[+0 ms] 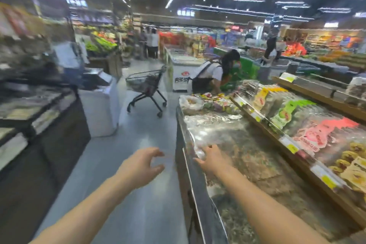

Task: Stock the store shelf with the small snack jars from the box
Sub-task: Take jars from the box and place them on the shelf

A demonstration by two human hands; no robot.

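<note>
Grey floor [138,174] beside a dark shopping cart [147,89]. Behind the cart, a white freezer [181,77] with a red mark. Right of the cart, green [287,111], pink [320,132] and yellow [261,95] packet labels; yellow shelf tags [293,147]

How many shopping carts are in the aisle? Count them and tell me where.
1. The shopping cart stands on the aisle floor ahead, left of the crouching person at the far end of the display counter. Blurred background may hide others.
</note>
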